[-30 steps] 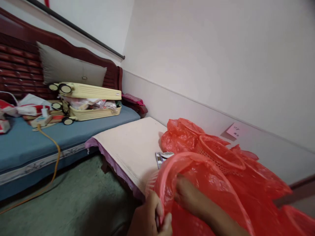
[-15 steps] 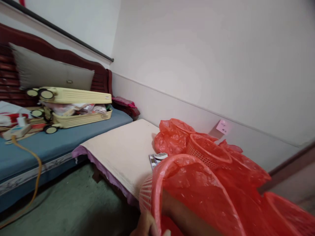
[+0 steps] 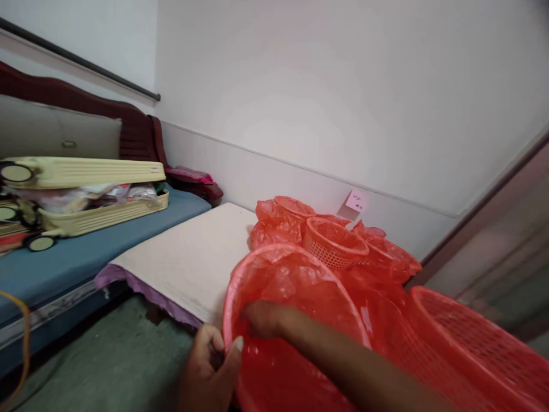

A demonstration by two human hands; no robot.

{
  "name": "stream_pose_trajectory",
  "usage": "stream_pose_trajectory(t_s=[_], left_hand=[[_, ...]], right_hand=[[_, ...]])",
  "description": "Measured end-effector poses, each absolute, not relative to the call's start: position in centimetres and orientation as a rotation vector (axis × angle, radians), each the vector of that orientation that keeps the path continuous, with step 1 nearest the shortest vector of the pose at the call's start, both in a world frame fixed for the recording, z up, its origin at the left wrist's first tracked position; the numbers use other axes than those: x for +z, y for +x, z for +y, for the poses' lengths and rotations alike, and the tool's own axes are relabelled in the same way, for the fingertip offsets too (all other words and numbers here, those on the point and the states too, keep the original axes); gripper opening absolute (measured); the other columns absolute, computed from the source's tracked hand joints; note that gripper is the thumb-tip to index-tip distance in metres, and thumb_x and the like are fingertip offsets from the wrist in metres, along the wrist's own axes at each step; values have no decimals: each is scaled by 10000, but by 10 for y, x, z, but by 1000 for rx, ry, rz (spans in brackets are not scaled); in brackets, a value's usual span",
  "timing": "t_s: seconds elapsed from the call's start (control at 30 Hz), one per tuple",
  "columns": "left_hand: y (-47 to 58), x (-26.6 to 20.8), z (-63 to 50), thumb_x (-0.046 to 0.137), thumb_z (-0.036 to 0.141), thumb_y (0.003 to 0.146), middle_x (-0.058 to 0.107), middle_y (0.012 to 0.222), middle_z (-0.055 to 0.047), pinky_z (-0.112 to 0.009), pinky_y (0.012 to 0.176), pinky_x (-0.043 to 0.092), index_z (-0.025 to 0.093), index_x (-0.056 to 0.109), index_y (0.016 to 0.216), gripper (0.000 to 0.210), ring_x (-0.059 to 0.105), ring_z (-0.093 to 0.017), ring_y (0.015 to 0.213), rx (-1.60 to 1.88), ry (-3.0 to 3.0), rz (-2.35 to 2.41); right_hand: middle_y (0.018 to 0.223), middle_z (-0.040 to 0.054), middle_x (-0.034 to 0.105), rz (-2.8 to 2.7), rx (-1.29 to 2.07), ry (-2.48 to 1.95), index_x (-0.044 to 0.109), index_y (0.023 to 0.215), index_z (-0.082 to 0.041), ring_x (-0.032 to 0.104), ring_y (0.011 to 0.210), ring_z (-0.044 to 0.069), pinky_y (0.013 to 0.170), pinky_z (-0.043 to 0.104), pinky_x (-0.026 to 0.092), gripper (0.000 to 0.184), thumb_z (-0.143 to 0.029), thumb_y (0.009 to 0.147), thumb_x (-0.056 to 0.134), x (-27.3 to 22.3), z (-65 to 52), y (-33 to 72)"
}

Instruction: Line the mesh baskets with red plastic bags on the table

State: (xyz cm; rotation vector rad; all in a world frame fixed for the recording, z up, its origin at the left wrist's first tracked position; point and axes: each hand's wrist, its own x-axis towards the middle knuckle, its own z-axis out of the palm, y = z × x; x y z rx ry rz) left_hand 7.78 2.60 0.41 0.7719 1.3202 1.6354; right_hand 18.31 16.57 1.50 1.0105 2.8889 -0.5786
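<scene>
Bed at far left: a blue-covered bed (image 3: 107, 243) with a pale yellow suitcase (image 3: 103, 171) on it, partly open and packed with bagged things.
Low table: a cream top (image 3: 184, 257) edged in purple cloth, bearing the red baskets farther right.
Left hand: low in front of me, this hand (image 3: 210, 366) grips the near basket's rim, thumb on top, fingers curled outside.
Near basket: at the table's front edge, tilted, this red basket (image 3: 229, 312) has a thin red plastic bag (image 3: 295, 286) inside. The bag already laps over the visible rim; its wall inside looks crinkled, not yet smooth.
Right hand: inside the basket, this hand (image 3: 261, 320) is by the bag's left wall; whether its fingers pinch anything, I cannot tell.
Behind: a basket (image 3: 295, 206) wrapped in loose red plastic, then another (image 3: 334, 252) showing mesh outside; I cannot tell whether it is lined.
Wall: a pink note (image 3: 355, 200).
Far right: a large mesh basket (image 3: 480, 326), with no bag that I can make out.
</scene>
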Motion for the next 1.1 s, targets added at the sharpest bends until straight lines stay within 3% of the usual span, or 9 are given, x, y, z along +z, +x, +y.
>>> stream_pose_trajectory(t_s=[0.13, 0.27, 0.37, 0.47, 0.7, 0.83, 0.97, 1.03, 1.1], left_hand=[[67, 9, 45, 698, 460, 711, 367, 414, 136, -170, 369, 287, 251, 310, 671, 442, 366, -68, 349, 1688, 702, 1301], [57, 19, 67, 693, 447, 721, 445, 382, 138, -184, 312, 336, 258, 341, 727, 399, 442, -103, 282, 1669, 773, 1257], [56, 29, 84, 700, 430, 718, 473, 409, 136, -196, 308, 381, 253, 366, 766, 381, 477, -114, 289, 1643, 816, 1225], [60, 37, 96, 693, 397, 723, 474, 410, 132, -187, 297, 379, 247, 366, 765, 362, 483, -111, 289, 1630, 848, 1227], [43, 47, 86, 650, 505, 768, 575, 544, 63, -219, 388, 464, 206, 467, 804, 353, 582, -126, 420, 1567, 935, 1164], [18, 23, 74, 565, 518, 828, 559, 613, 62, -198, 441, 459, 198, 475, 777, 336, 543, -81, 468, 1667, 869, 1222], [15, -6, 68, 582, 534, 805, 523, 546, 48, -247, 401, 449, 189, 507, 712, 365, 516, -117, 435, 1646, 927, 1286], [19, -8, 67, 557, 511, 837, 561, 625, 28, -274, 502, 500, 193, 542, 777, 324, 568, -136, 542, 1722, 1016, 1317], [21, -1, 68, 546, 452, 868, 627, 821, -12, -317, 738, 529, 206, 590, 883, 249, 619, -160, 784, 1811, 1157, 1306]], right_hand=[[684, 37, 670, 2657, -469, 888, 685, 705, -162, 606, 645, 193, 637, 314, 458, 49, -136, 706, 643, 55, 163, 212], [910, 61, 706, 2644, -531, 906, 696, 967, -170, 631, 782, 176, 699, 280, 468, 186, -242, 853, 568, 105, 138, 237], [1004, 68, 680, 2885, -805, 1048, 648, 1071, -160, 615, 884, 171, 797, 285, 464, 321, -403, 940, 485, 131, 117, 252], [970, 51, 654, 2929, -869, 1065, 627, 1048, -171, 591, 850, 166, 768, 279, 452, 363, -493, 903, 541, 132, 98, 263], [848, 27, 575, 3048, -580, 1030, 531, 851, -177, 521, 737, 131, 692, 258, 399, 369, -440, 1003, 323, 101, 81, 268], [846, 32, 560, 3051, -450, 1124, 520, 870, -178, 526, 738, 144, 688, 274, 397, 363, -432, 1007, 300, 94, 84, 269], [821, 19, 554, 3066, -362, 1086, 500, 845, -193, 521, 719, 146, 668, 278, 375, 352, -451, 1000, 318, 86, 86, 268], [809, 10, 552, 3052, -352, 1065, 484, 829, -200, 510, 702, 141, 659, 278, 363, 348, -456, 998, 321, 83, 86, 268], [801, 5, 552, 3028, -374, 1059, 476, 824, -203, 499, 682, 136, 648, 275, 353, 348, -457, 999, 314, 80, 86, 268]])
